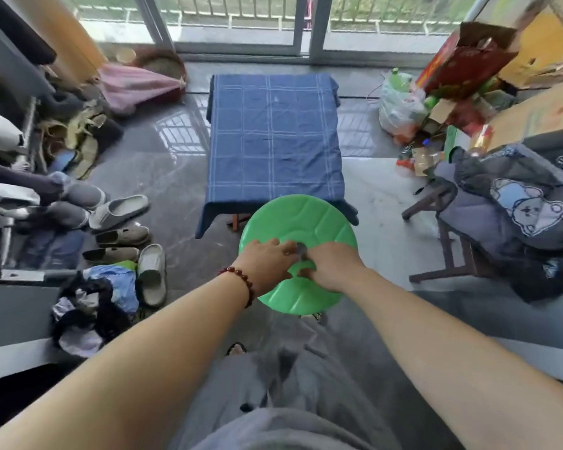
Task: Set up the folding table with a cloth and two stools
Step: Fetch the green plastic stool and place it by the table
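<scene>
Green stool (298,222) sits at the near edge of the desk (236,221), seat overlapping the cloth (273,131). The left hand (267,261) and right hand (332,267) grip it, fingers apparently hooked in its centre hole. Pushed further, its rim could snag the hanging hem and drag the cloth askew. Its legs are hidden under the seat, and no second stool shows.

Green stool (301,228): round seat facing up, just in front of the desk's near edge.
Left hand (267,259): on seat centre, fingers curled at the middle hole.
Right hand (330,266): close beside, gripping the same hole.
Desk (235,221): draped in blue checked cloth (273,134).
</scene>
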The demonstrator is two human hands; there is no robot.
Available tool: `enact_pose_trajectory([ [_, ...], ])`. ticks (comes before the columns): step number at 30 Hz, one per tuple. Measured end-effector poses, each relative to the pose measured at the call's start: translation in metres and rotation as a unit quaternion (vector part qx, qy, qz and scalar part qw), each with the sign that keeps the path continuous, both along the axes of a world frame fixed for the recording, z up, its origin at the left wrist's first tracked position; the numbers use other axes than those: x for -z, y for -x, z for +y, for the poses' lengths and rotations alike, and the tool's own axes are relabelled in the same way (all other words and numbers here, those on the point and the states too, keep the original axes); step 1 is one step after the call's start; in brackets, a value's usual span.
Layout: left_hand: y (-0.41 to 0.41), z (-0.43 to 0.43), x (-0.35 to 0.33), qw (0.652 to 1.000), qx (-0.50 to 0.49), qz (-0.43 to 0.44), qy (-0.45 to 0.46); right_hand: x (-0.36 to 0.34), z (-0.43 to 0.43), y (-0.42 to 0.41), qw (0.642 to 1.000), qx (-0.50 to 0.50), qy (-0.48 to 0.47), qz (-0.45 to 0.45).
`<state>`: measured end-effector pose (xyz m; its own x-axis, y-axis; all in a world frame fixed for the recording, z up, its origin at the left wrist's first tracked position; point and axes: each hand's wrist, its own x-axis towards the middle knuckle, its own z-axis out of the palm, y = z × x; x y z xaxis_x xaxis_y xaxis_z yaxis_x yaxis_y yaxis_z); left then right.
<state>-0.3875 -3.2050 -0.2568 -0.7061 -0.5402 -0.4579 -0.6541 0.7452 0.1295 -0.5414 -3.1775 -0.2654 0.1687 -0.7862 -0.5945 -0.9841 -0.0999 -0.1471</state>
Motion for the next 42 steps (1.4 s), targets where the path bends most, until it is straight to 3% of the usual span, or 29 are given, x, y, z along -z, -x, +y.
enact_pose_trajectory([
  [7,0.035,-0.024,0.039,0.996,-0.077,-0.048,-0.004,0.05,-0.047,0.028,0.997,-0.074,-0.026,-0.023],
  [32,0.0,-0.077,0.261,0.993,-0.047,-0.08,-0.077,0.255,-0.095,-0.003,0.994,-0.078,-0.081,-0.018],
  [42,0.001,-0.084,0.386,0.988,-0.033,-0.106,-0.112,0.385,-0.099,-0.009,0.991,-0.081,-0.11,0.0],
])
